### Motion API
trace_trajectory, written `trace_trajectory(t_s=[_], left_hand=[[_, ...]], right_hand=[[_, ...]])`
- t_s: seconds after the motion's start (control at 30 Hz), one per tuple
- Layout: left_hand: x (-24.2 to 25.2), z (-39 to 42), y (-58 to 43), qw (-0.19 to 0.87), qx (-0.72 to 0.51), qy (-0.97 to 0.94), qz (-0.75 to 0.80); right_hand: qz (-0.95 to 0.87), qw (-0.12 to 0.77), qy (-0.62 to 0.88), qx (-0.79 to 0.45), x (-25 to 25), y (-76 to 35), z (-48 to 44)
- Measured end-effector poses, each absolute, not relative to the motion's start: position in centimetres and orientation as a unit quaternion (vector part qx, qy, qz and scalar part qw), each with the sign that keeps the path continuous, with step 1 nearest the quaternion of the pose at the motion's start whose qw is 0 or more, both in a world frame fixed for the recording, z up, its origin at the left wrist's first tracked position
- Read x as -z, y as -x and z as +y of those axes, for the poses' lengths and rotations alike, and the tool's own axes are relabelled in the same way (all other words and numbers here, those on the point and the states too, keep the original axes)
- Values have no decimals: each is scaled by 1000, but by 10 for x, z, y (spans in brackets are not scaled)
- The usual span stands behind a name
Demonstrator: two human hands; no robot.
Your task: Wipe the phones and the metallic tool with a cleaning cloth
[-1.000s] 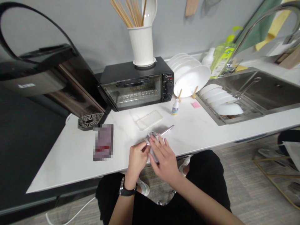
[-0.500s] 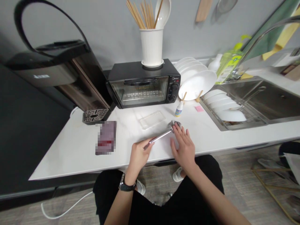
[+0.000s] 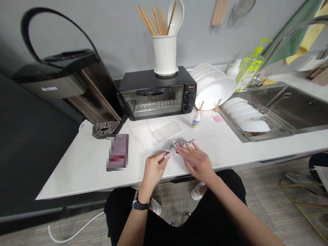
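My left hand is closed on the near end of a thin, flat phone with a silvery edge, tilted above the counter. My right hand presses a crumpled grey-white cloth against the phone's face, its fingers bent over the cloth. Part of the phone is hidden under the cloth and fingers. Just behind the hands a clear phone case lies flat. To its right stands a small white bottle with a blue and yellow label.
A purple-grey pixelated item lies at left on the white counter. Behind are a black drinks machine, a toaster oven and racked plates. Pink notes lie near the sink, which holds bowls.
My right hand has slid the cloth along the phone toward my left hand, so the phone's far end now shows beyond it. My left hand keeps its grip.
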State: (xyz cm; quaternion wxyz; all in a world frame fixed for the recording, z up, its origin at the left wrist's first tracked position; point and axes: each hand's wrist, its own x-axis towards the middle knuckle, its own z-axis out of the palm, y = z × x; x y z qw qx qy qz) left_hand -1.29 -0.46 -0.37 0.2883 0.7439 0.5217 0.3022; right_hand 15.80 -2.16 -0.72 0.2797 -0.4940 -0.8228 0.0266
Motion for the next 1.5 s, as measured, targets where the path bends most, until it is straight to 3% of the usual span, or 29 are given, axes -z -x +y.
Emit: trace_trajectory(t_s=[0.13, 0.37, 0.6, 0.77, 1.07, 1.27, 1.4, 1.5], left_hand=[[1, -4, 11, 322, -314, -728, 518], [6, -3, 12, 305, -318, -738, 511], [15, -3, 19, 243, -261, -758, 546], [9, -2, 14, 289, -296, -745, 523], [3, -3, 11, 316, -320, -734, 509], [21, 1, 18, 251, -278, -753, 541], [24, 3, 17, 257, -281, -754, 536], [20, 3, 14, 282, -294, -750, 521]], right_hand=[[-773, 301, 558, -16, 9, -174, -17], [-683, 333, 649, -36, 12, -102, -40], [-828, 277, 487, -38, 2, -110, -32], [-862, 263, 432, -7, -2, -166, -9], [-700, 329, 633, -9, 10, -132, -32], [-783, 269, 559, -46, 7, -92, -41], [-867, 214, 450, -19, 3, -132, -23], [-867, 196, 458, 11, -1, -172, -11]])
